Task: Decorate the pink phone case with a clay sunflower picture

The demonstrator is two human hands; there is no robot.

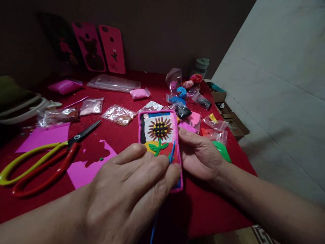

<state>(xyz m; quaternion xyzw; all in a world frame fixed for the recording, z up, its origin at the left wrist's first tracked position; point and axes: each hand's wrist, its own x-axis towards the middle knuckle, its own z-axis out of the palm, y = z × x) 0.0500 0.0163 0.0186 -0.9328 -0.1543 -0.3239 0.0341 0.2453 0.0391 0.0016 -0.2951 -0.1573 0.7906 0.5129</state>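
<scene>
A phone case [178,145] with a pink rim bears a clay sunflower [160,129] with green leaves, over white, black, yellow, red and blue patches. My right hand [200,152] grips its right edge, thumb on the rim. Across the lower part lies my left hand [137,179], its fingers closed on a thin blue tool [172,151]. The tool's pointed tip rests over the red patch beside the stem, near small green pieces. The back of my left hand hides the case's lower left.
Yellow and red scissors [77,137] lie left on pink paper [88,169]. Bags of clay [118,115] spread across the red table [215,210]. Decorated cases [113,49] lean on the back wall. A cardboard box [236,122] stands beyond the right edge.
</scene>
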